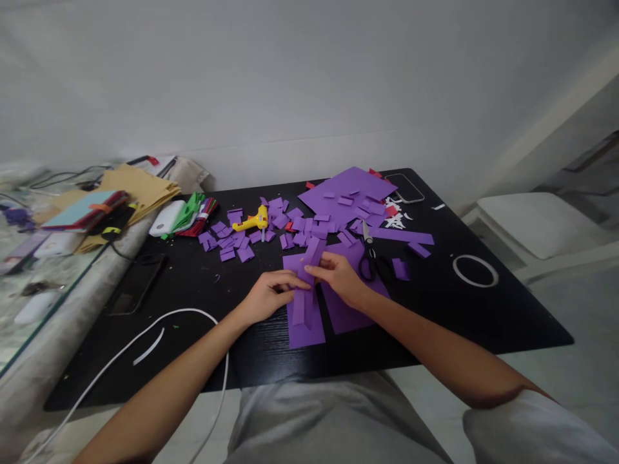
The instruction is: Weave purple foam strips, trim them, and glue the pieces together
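A folded strip of purple paper (pixel 302 303) stands between my two hands, over a flat purple sheet (pixel 309 336) near the front of the black table. My left hand (pixel 273 293) pinches the strip from the left side. From the right, my right hand (pixel 336 277) grips its upper part between thumb and fingers. A second purple sheet (pixel 348 316) lies under my right wrist. Black-handled scissors (pixel 370 254) rest just beyond my right hand, blades pointing away. Many small folded purple paper pieces (pixel 236 240) are scattered behind my hands.
A yellow glue gun (pixel 254 220) lies among the pieces. Further right are a large purple sheet (pixel 355 183), white scraps (pixel 395 219) and a roll of tape (pixel 475 270). At left are a phone (pixel 138 287), a white cable (pixel 181 311) and stacked paper (pixel 140 187).
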Motion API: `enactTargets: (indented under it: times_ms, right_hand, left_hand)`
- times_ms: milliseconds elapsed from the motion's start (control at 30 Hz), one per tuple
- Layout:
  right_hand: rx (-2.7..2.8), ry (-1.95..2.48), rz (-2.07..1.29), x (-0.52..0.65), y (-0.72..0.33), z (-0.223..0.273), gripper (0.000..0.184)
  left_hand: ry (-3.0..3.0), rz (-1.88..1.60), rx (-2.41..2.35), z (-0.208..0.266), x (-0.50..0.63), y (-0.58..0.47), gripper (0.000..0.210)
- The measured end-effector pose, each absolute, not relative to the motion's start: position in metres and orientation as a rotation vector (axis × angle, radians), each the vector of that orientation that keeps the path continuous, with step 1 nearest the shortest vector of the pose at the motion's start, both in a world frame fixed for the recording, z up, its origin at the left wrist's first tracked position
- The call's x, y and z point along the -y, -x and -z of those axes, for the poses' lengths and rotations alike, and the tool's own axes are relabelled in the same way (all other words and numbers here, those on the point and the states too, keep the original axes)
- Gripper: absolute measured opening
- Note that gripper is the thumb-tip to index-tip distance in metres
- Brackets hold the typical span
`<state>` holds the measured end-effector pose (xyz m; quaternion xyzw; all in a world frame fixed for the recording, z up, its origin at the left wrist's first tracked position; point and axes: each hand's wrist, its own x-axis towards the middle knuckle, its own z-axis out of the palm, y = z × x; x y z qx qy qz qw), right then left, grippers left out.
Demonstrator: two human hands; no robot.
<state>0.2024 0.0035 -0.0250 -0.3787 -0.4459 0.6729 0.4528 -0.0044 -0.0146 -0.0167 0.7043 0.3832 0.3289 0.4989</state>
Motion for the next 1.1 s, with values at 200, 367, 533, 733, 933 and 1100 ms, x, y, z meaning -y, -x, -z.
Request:
enactTargets:
  times_ms: [200, 367, 533, 733, 933, 1100]
  right_hand:
    - [1.046, 1.007, -1.47, -0.021, -0.215, 0.026, 0.026]
    - [1.086, 1.048, -1.433, -0.02, -0.215, 0.026, 0.026]
    - [1.155, 0.98, -1.399, -0.013, -0.209, 0.028, 0.024]
    - [1.16, 0.938, -1.492, -0.006, -0.208, 0.022, 0.022]
    - [1.111, 0.922, -1.511, -0.005, -0.209, 0.015, 0.025]
    - [1.073, 0.903, -1.547, -0.005, -0.209, 0.016, 0.03]
  left_hand:
    - [-1.704, -0.765, -0.873, 0.015, 0.015, 0.005, 0.017]
    - [-1.668, -0.814, -0.926, 0.017, 0.015, 0.003, 0.019]
    - [-1.633, -0.889, -0.971, 0.016, 0.015, 0.002, 0.035]
    - [-1.626, -0.923, -1.016, 0.015, 0.013, 0.002, 0.04]
    - [-1.63, -0.935, -1.056, 0.015, 0.012, 0.003, 0.04]
    - [-1.661, -0.935, -1.09, 0.016, 0.012, 0.004, 0.04]
